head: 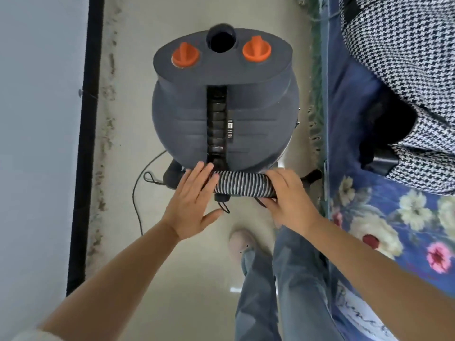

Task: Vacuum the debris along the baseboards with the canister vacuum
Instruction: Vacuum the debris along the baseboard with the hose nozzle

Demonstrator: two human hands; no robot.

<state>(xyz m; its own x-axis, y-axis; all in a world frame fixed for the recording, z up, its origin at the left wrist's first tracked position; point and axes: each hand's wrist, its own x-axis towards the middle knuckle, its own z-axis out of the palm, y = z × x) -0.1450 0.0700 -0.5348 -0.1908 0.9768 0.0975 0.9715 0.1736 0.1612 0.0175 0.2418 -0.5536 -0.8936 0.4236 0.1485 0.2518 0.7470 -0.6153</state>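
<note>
While both hands work at the near rim of the canister vacuum [225,119], it stands on the pale floor [192,279], between the black baseboard [85,143] on the left edge and the blue floral rug [394,230] on the right. Striped hose [243,184] lies across vac's near side. Left hand [194,207]: fingers straight, spread, resting flat over hose's left end, thumb out, gripping nothing. Right hand [290,200]: fingers curled round hose's right end, holding it. Debris [108,119] = dark specks in a strip along baseboard, well apart from vac. Thin cord [139,193] loops on floor left of vac. Two orange knobs [186,55] + open port [221,40] on far top. Houndstooth fabric [406,70] at the far right corner.
</note>
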